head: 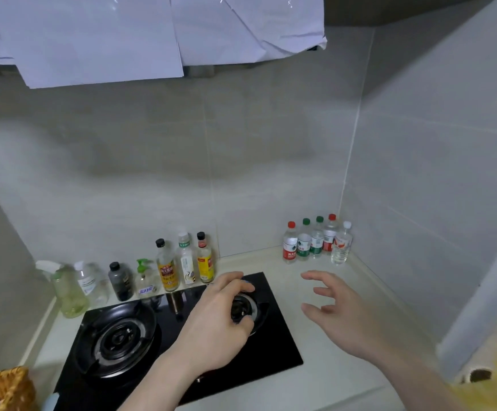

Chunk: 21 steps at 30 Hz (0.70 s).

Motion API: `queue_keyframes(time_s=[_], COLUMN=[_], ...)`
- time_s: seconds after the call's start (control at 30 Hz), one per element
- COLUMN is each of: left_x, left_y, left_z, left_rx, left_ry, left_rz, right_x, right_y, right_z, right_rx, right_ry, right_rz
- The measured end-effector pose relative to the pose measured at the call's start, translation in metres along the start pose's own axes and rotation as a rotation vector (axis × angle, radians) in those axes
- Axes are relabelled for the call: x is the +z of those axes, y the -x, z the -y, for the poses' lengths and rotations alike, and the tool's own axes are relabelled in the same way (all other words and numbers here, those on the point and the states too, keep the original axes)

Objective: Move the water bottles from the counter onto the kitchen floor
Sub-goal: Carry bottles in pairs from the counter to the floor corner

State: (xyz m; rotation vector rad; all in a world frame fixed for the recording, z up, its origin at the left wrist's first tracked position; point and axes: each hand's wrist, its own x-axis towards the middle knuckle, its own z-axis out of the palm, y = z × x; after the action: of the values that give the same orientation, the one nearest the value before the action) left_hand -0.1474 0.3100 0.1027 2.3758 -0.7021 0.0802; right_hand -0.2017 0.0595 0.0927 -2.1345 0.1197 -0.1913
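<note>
Several small water bottles [315, 241] stand upright in the back right corner of the pale counter [324, 375], with red, green and white caps. My right hand [334, 310] hovers over the counter a little in front of them, fingers spread and curled, holding nothing. My left hand [220, 318] hangs over the right burner of the black gas hob [276, 339], fingers apart and curled, also holding nothing. The floor is out of sight.
Sauce, oil and spray bottles [167, 268] line the back wall behind the hob. A wicker basket [2, 387] sits at the front left corner. Tiled walls close the back and right sides. White paper sheets [99, 40] hang overhead.
</note>
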Motion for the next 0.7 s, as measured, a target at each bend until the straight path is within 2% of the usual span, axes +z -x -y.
queue_keyframes(time_s=[0.43, 0.7], left_x=[0.042, 0.102], left_y=[-0.109, -0.205], left_z=[0.015, -0.007], left_rx=[-0.007, -0.115], left_ry=[-0.001, -0.009], left_rz=[0.072, 0.117], right_x=[-0.041, -0.093], right_y=[-0.086, -0.164], right_z=[-0.053, -0.128], right_rx=[0.082, 0.098], right_ry=[0.04, 0.086], right_rz=[-0.054, -0.006])
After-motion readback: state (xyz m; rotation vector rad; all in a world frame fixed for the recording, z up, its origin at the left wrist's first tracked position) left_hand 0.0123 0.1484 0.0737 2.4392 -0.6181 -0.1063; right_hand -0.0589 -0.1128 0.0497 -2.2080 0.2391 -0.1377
